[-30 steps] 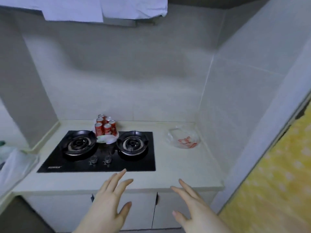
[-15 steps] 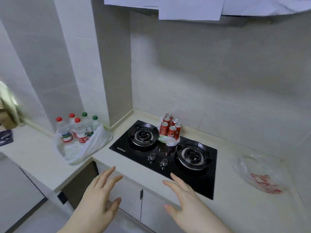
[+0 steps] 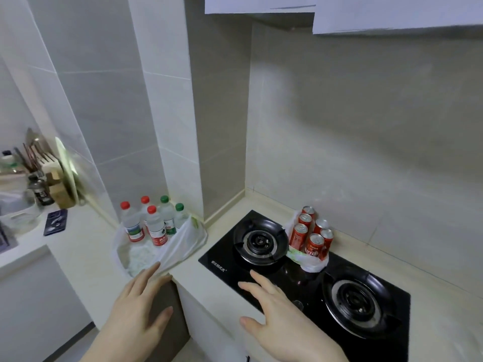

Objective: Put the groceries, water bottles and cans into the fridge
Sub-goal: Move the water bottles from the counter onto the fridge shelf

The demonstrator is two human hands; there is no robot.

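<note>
Clear plastic water bottles (image 3: pixel 154 226) stand upright in a white bag (image 3: pixel 177 246) just ahead of the left hand (image 3: pixel 136 307), whose straight fingers are spread and hold nothing. The right hand (image 3: pixel 277 314), equally flat and empty, hovers over the hob (image 3: pixel 313 278), with the red cans (image 3: pixel 311 236) beyond it. The left looks nearer the bottles.

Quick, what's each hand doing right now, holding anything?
Left hand: open, holding nothing, fingertips near the bag of water bottles.
Right hand: open, holding nothing.
</note>
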